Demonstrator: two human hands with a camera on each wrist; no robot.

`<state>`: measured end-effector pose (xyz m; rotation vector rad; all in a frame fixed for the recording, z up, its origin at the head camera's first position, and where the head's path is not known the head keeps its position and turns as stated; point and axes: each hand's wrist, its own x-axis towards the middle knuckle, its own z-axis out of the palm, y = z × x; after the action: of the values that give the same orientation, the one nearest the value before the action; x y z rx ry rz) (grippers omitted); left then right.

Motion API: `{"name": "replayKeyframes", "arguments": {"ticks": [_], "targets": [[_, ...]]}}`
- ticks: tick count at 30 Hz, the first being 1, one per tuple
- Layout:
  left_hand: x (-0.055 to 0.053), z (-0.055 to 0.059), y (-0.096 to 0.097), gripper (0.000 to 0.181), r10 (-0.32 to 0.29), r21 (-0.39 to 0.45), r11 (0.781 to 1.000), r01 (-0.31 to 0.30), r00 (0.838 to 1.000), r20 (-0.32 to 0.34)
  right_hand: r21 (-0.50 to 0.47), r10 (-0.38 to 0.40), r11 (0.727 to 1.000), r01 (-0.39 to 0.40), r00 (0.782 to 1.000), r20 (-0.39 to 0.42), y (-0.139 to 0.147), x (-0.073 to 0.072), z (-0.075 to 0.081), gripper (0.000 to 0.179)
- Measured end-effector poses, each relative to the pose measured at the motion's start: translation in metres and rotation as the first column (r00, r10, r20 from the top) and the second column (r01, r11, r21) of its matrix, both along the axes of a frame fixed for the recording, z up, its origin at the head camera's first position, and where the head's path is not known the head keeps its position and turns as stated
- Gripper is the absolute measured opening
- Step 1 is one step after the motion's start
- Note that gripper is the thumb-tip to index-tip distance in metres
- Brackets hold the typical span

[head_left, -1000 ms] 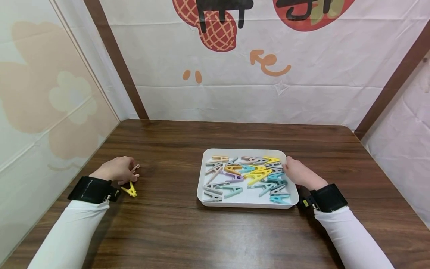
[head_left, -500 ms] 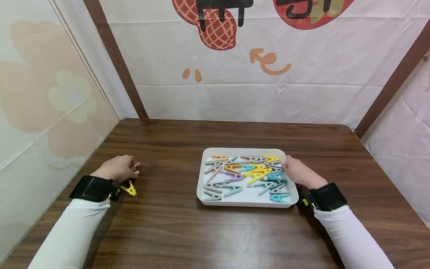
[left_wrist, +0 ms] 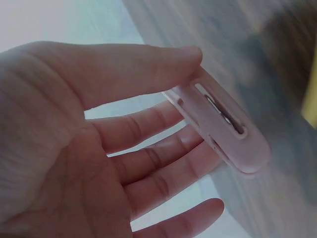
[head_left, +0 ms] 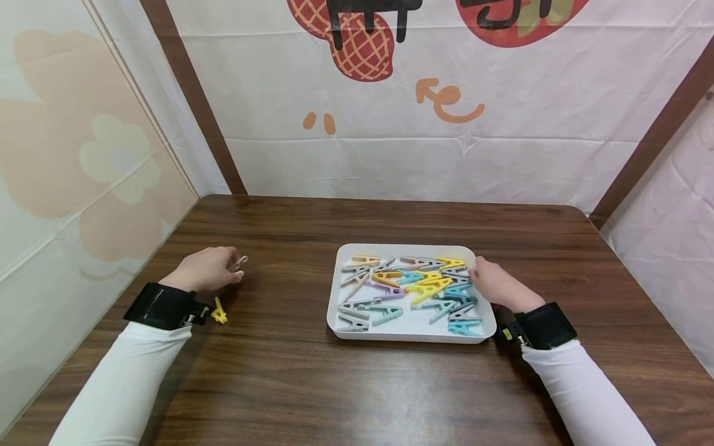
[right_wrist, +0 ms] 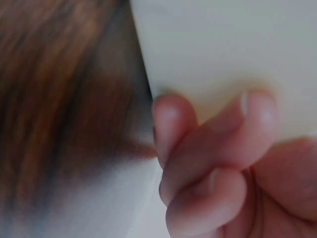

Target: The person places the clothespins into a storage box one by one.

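Note:
In the head view my left hand (head_left: 206,269) is just above the left side of the table, pinching a pale pink clothespin. The left wrist view shows the pink clothespin (left_wrist: 225,131) between the thumb and fingers, its metal spring visible in a slot. A yellow clothespin (head_left: 219,311) lies on the table close to the left wrist. My right hand (head_left: 502,287) grips the right edge of a white tray (head_left: 398,338); up close, its fingers (right_wrist: 223,134) curl against the tray's pale surface. Inside the tray lie several clothespins in yellow, orange, teal, purple, grey and pink.
The brown wooden table (head_left: 268,384) extends around the tray and both hands. A printed white cloth (head_left: 357,161) hangs behind its far edge. Along the left edge stands a pale panel (head_left: 61,260) with a flower print.
My left hand has moved slightly right and away from me with the pink clothespin. The yellow clothespin now appears turned more upright. The right hand and tray stay put.

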<state>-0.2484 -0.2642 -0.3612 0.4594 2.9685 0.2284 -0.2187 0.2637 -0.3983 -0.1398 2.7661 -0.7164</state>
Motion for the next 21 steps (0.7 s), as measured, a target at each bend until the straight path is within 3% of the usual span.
{"name": "replayKeyframes", "arguments": {"ticks": [10,17,21], "targets": [[0.005,0.021,0.058,0.028,-0.123,0.024,0.992,0.127,0.984,-0.132,-0.006,-0.009,1.000,0.009,1.000,-0.005,0.000,0.000,0.000,0.042],[0.011,0.032,0.106,0.023,-0.263,-0.017,0.964,0.267,0.931,-0.253,-0.009,-0.007,1.000,0.007,1.000,-0.003,0.001,-0.001,-0.003,0.043],[0.018,0.037,0.135,0.025,-0.334,-0.005,0.938,0.347,0.901,-0.277,-0.014,-0.009,1.000,0.009,1.000,-0.002,0.001,-0.001,-0.003,0.042]]}}
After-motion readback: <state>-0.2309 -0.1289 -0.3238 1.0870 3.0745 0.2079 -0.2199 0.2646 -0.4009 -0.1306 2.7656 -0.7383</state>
